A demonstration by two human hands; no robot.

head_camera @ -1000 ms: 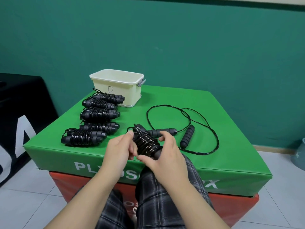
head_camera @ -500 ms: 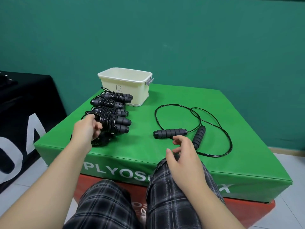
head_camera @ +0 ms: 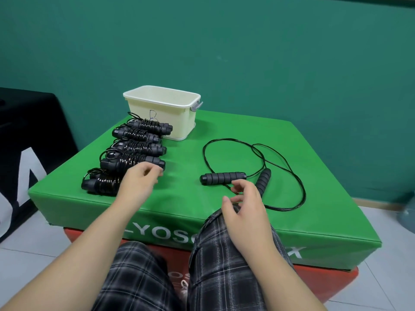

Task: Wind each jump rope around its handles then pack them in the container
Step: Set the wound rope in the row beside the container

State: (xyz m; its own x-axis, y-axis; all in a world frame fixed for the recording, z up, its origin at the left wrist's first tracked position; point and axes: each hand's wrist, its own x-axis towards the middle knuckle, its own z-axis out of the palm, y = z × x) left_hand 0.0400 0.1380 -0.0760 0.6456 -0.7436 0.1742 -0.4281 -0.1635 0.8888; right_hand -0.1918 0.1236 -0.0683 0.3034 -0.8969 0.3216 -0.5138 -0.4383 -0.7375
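- Green padded worktop [head_camera: 224,135] with a cream plastic container [head_camera: 161,111] at its far left edge; nothing shows above its rim, so none of the ropes looks packed yet.
- A second ago both hands held a wound rope bundle near the worktop's front edge. That bundle now lies at the near end of a row on the left.
- The left hand [head_camera: 140,184] has let go and hovers over the near bundle [head_camera: 101,185], fingers loosely curled, holding nothing.
- The right hand [head_camera: 244,203] has moved toward the loose jump rope [head_camera: 292,182] on the right, fingers relaxed and spread, holding nothing, just short of its near handle [head_camera: 222,178].
- Meaning: one more rope is wound, and the unwound one seems to be next.
- Count: five wound bundles are visible in the row, running from near to far toward the container; a sixth may be hidden among them, I cannot tell.
- One unwound rope, with two foam handles, the second handle [head_camera: 263,181] angled at the right; its cord loops across the worktop.
- One container.
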